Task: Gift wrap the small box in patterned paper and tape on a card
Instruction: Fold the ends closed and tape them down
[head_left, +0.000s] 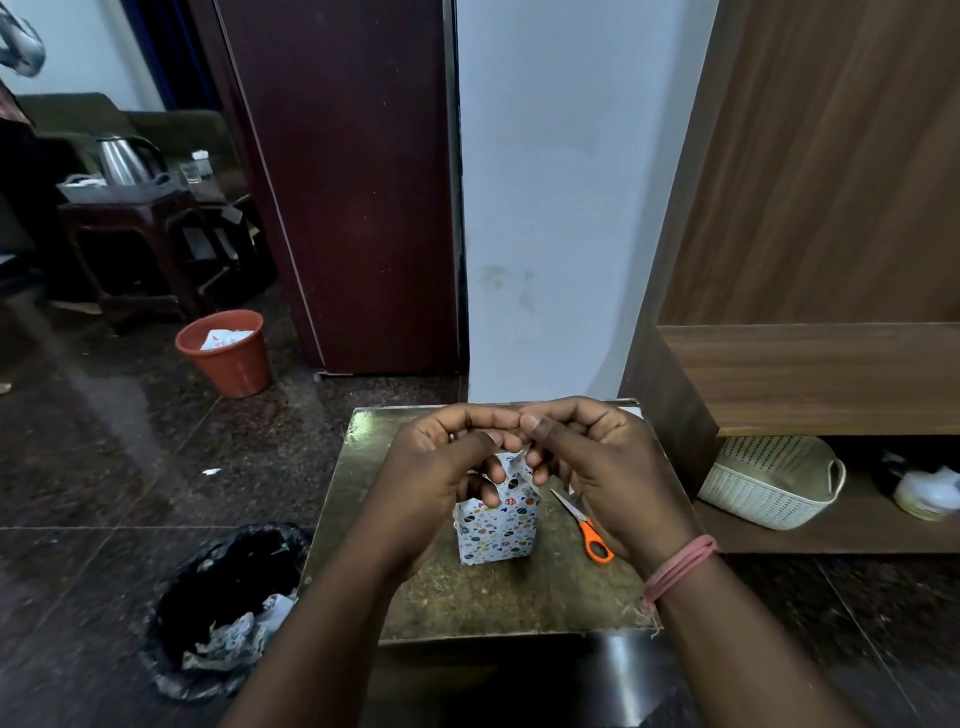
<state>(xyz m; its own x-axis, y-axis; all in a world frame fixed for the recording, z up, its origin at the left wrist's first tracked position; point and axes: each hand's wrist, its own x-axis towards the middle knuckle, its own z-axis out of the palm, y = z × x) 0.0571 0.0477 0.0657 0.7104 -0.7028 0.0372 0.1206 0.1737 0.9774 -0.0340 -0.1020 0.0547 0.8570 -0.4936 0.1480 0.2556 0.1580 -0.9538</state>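
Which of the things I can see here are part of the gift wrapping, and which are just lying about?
Part of the job:
- wrapped box, standing on the small table
- left hand and right hand, both at the paper's top
- orange-handled scissors beside the box

Lying about:
- orange bin
- black bin bag
- white basket
- kettle
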